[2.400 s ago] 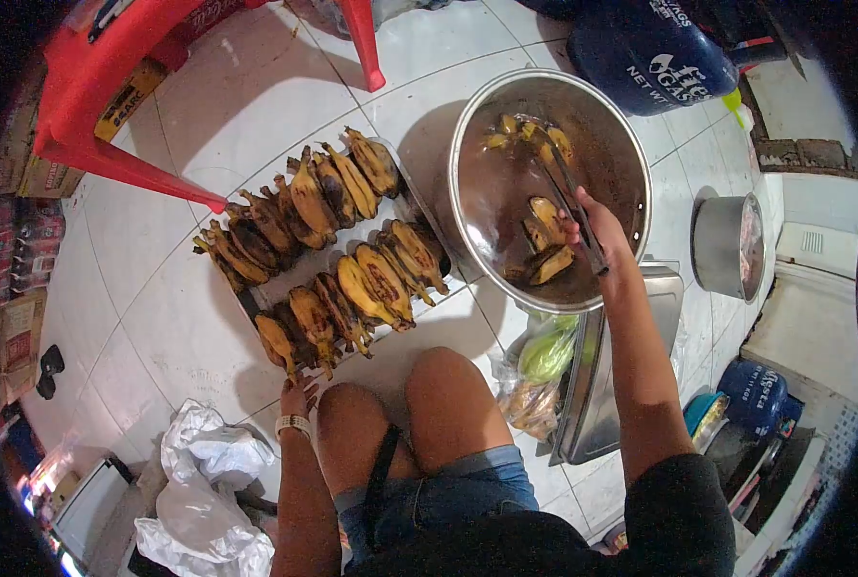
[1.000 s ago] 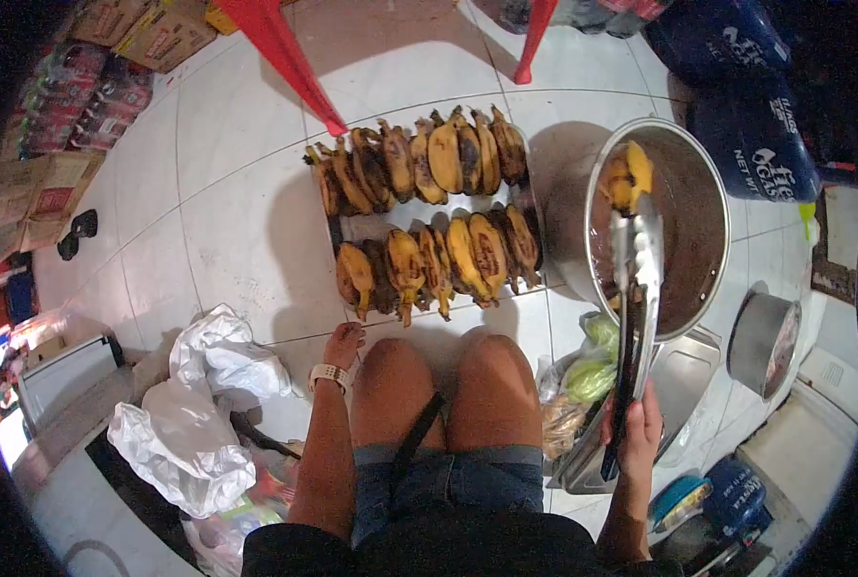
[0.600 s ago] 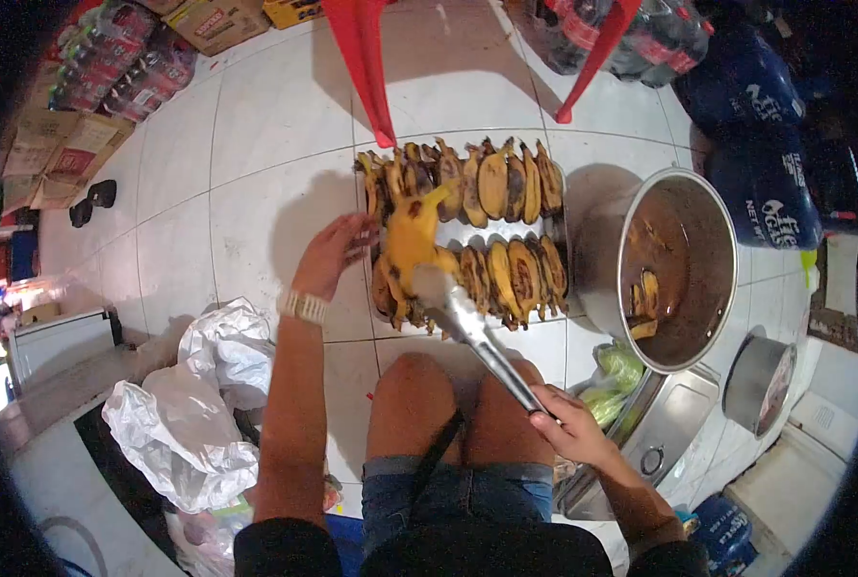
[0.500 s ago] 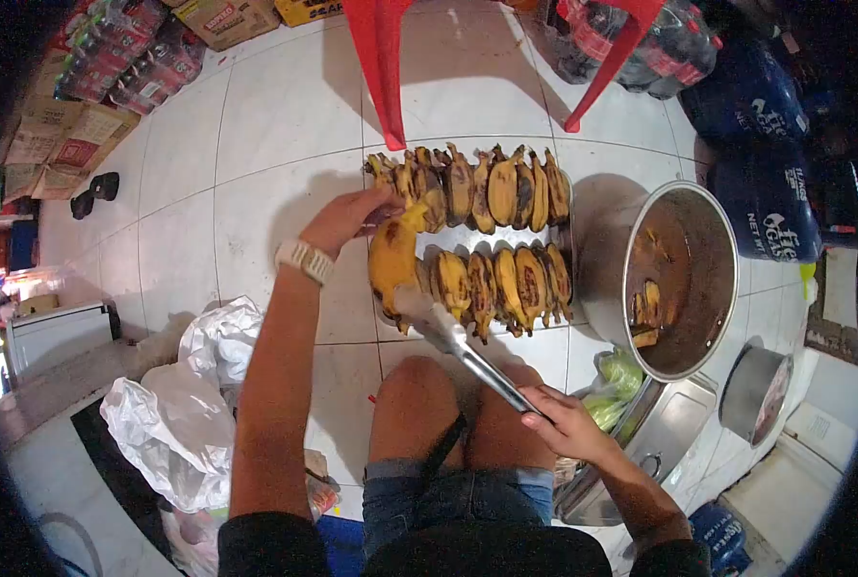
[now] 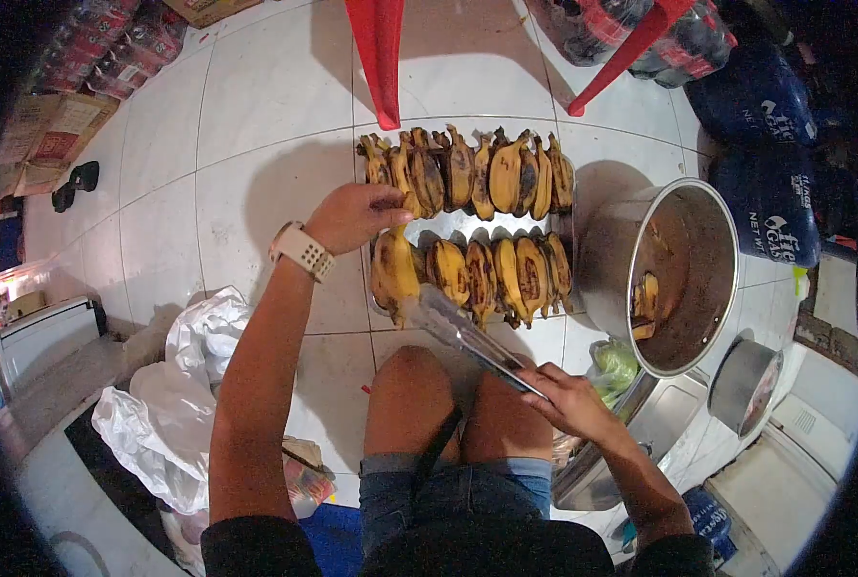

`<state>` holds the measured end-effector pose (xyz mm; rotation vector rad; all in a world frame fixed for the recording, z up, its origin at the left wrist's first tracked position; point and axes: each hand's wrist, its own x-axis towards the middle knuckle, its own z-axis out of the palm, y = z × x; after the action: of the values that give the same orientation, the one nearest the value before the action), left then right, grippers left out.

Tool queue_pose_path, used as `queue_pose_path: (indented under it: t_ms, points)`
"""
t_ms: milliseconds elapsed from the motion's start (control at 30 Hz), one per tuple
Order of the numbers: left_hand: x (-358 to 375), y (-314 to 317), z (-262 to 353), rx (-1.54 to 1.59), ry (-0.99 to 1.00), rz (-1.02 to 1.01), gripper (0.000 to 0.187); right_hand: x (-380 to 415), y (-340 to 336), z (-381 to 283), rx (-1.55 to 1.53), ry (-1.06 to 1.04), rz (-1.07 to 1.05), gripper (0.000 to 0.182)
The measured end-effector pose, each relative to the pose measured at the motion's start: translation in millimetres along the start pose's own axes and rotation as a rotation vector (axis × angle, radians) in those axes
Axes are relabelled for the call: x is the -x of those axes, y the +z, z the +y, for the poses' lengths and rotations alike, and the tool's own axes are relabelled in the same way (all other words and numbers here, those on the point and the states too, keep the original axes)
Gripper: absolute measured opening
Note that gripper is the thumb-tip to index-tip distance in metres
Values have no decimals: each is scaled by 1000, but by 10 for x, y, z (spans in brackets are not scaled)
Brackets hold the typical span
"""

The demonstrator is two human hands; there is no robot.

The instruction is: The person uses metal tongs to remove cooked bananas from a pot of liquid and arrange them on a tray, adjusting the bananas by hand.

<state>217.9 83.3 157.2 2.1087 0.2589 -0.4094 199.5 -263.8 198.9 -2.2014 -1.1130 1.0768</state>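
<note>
Gripped in the right hand (image 5: 568,399), long steel tongs (image 5: 463,330) clamp a browned yellow banana (image 5: 394,272); the left hand's (image 5: 352,216) curled fingers steady its tip.

Glossy white square floor tiles (image 5: 256,106) with dark grout spread across the room. Red plastic chair legs (image 5: 376,58) stand at twelve o'clock; flattened brown cardboard boxes (image 5: 49,135) lie at ten o'clock.

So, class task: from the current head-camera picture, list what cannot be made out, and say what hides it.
- Tray under the bananas: mostly covered by them.
- Tongs tips on the end banana: too small and blurred to see the grip.
- Left hand fingertips: hidden behind that banana's stem.
- Pot contents: dark, a few pieces show.
- Blue sack lettering: cut off by the lens edge.
</note>
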Motion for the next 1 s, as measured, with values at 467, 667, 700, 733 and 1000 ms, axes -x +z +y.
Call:
queue_pose_path:
  t_ms: [467,667,700,733,1000]
  points:
    - [558,1026,-54,-476,222,564,16,306,-120,64,-455,465,228,29]
    - [853,1595,-194,-470,199,494,16,392,24,-15,-625,470,345,28]
    - [865,1607,-180,-448,160,523,16,384,31,-40,-635,470,337,28]
    - [873,1611,-165,-426,123,550,16,378,47,-61,-632,467,341,28]
    - [1040,1422,-448,-153,-16,770,14,374,18,-184,-837,510,214,28]
